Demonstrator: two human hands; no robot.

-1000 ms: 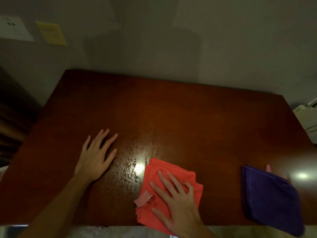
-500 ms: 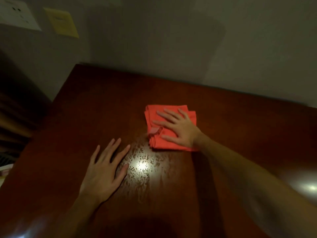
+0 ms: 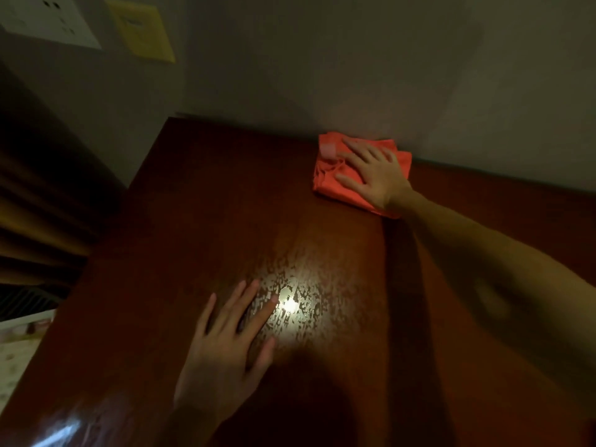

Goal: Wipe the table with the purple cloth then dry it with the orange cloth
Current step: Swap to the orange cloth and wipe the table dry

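right hand [image 3: 375,174] flat, fingers straight, pressing folded orange cloth [image 3: 332,182]; left hand [image 3: 225,346] flat on glossy wood table [image 3: 193,204].

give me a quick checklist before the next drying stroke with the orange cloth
1. Right hand flat on the orange cloth: ok.
2. Cloth folded, lying flat on the table: ok.
3. Room to push further: not ok, the cloth sits at the far edge against the wall.
4. Wet patch dried: not ok, streaks show near the left hand.
5. Left hand clear of a stroke toward the patch: not ok, its fingers rest flat beside it.
6. Purple cloth out of the way: cannot tell, not in view.
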